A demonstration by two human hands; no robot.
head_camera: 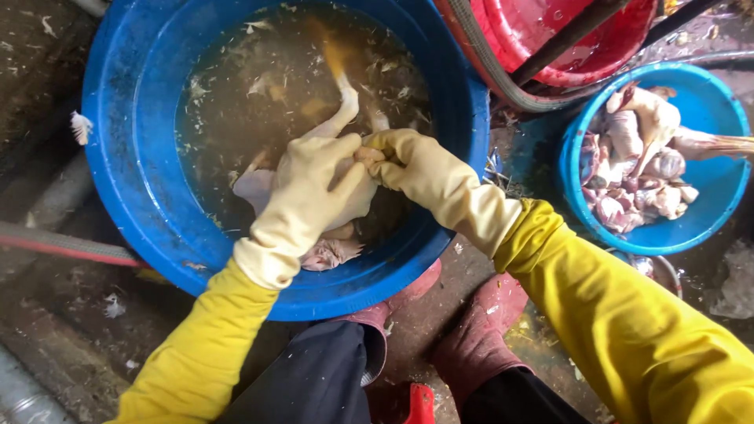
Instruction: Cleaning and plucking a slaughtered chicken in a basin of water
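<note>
A pale plucked chicken [339,119] lies half under murky brown water in a big blue tub [126,157]. One leg sticks up toward the tub's far side. My left hand [310,184], in a cream rubber glove with a yellow sleeve, presses down over the bird's body. My right hand [400,161], gloved the same way, pinches the carcass right beside the left thumb. Loose feathers float on the water. Part of the bird's head or neck shows below my left wrist [330,253].
A smaller blue basin [711,204] at the right holds several plucked chicken pieces. A red tub [550,47] with hoses sits at the top right. My reddish boots [471,338] stand on wet, feather-strewn ground. A hose [63,243] runs along the left.
</note>
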